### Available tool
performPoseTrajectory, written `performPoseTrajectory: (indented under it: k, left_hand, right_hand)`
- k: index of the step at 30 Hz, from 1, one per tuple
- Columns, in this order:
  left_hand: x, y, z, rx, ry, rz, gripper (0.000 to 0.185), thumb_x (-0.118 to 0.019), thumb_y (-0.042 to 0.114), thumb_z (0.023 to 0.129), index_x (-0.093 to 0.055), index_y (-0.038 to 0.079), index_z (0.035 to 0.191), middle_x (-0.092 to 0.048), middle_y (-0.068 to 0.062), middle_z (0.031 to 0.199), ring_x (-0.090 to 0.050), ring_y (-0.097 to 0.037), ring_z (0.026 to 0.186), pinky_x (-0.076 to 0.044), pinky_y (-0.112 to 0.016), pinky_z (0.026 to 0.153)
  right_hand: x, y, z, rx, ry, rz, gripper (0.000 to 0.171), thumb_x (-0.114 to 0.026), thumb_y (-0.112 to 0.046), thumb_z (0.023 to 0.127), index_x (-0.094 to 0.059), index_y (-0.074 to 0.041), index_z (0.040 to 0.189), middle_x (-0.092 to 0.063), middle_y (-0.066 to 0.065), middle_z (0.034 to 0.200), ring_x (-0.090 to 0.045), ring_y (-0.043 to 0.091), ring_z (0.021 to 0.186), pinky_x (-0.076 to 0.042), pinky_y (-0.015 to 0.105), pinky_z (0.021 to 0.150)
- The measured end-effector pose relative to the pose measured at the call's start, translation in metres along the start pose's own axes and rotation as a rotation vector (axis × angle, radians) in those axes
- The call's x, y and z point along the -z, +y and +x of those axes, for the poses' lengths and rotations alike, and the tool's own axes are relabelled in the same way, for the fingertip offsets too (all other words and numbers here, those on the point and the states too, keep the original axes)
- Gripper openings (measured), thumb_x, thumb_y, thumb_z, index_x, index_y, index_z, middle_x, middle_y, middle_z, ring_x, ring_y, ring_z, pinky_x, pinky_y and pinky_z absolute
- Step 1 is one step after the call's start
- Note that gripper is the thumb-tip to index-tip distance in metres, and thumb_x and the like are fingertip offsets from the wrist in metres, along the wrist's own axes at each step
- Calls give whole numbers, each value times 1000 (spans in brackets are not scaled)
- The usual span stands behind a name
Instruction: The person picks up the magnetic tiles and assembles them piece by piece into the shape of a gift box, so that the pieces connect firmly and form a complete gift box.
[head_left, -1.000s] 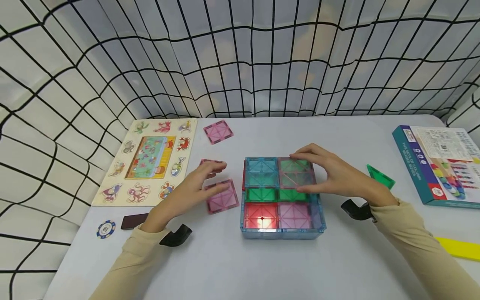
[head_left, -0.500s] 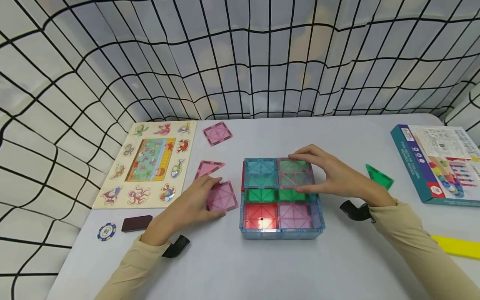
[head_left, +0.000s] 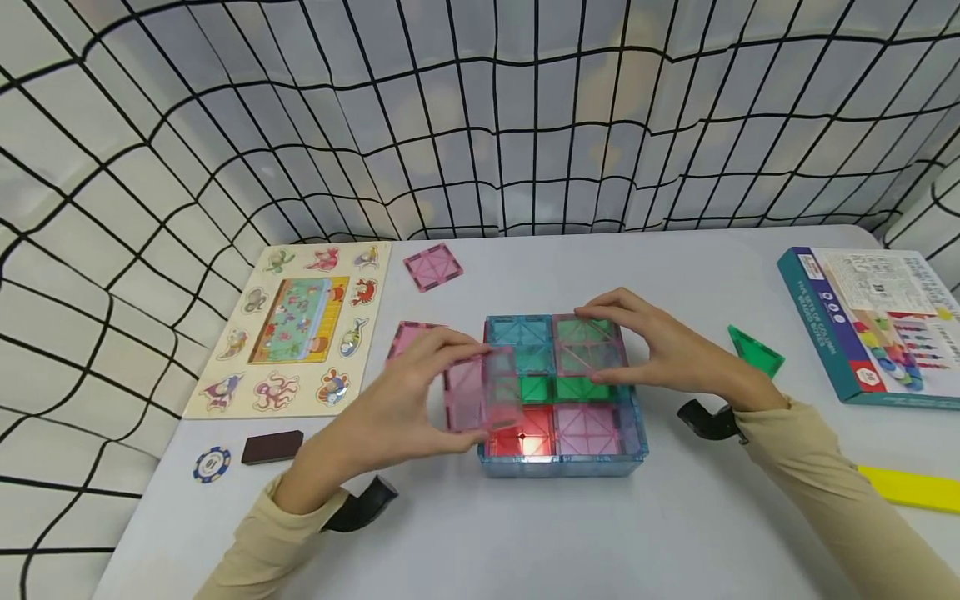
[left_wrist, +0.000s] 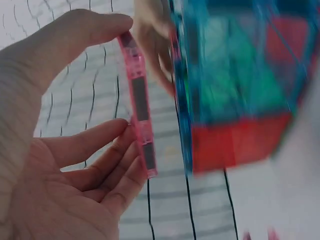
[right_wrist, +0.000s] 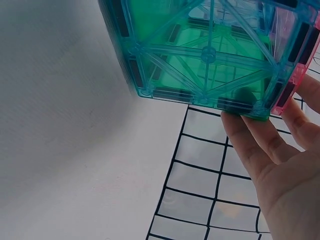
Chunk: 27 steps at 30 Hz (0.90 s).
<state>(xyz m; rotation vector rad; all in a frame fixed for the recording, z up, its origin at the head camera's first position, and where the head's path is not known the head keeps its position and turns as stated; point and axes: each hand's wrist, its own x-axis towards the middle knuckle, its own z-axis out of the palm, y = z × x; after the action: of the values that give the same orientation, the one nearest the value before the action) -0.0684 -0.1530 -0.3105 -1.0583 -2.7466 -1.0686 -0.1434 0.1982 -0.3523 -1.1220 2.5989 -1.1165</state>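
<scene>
Now left hand [head_left: 390, 421] pinching pink square tile [head_left: 480, 392] — right hand [head_left: 667, 350] gripping tile box [head_left: 562, 392] top.

A translucent pink tile [head_left: 480, 392] is held at the blue-walled box [head_left: 562, 462]; green, red and pink panels are seen inside. At three o'clock, a green triangle [head_left: 756, 350].

We see two bare hands, the left hand [head_left: 390, 417] and the right hand [head_left: 667, 350], each coming out of a long beige sleeve that ends snug at the wrist. A black strap with a curved black mount sits at each wrist, under the cuff.
</scene>
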Motion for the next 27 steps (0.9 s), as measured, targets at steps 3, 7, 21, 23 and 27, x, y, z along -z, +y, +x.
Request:
performPoseTrajectory:
  k: [3,7,21,23,27]
  left_hand:
    - [-14,12,13,-38,-91,1,80,-96,25,74,-60,1,142,-54,-5,136,-50,-20,127,-51,-39,105]
    - [-25,16,23,-43,-180,20,77,-94,22,76,-60,0,142,-53,-6,136,-49,-19,126,-51,-35,103]
    - [-22,9,16,31,-95,-6,99,-98,37,73,-50,3,152,-47,-5,146,-45,-22,136,-47,-43,112]
    - [-22,5,11,96,-71,-48,105,-97,38,74,-43,5,157,-43,-7,149,-46,-26,138,-46,-48,112]
    - [-22,-3,0,239,-87,-162,119,-97,40,73,-28,10,164,-35,-7,159,-48,-32,141,-44,-54,113]
  right_hand:
    - [-1,2,0,8,5,2,77,-92,-26,83,-55,-10,150,-51,0,144,-49,22,135,-45,53,110]
    - [-2,3,0,10,4,8,76,-91,-28,84,-56,-12,150,-51,-1,144,-49,20,135,-45,52,110]
    - [-1,1,-1,-5,6,9,76,-91,-29,84,-55,-12,150,-50,0,144,-48,22,136,-45,54,110]
    - [-1,1,-1,-14,3,13,76,-90,-29,85,-55,-12,150,-49,0,145,-48,22,137,-44,54,111]
    - [-1,-3,-4,-44,-5,3,75,-88,-31,87,-54,-13,151,-48,1,147,-44,24,140,-42,56,112]
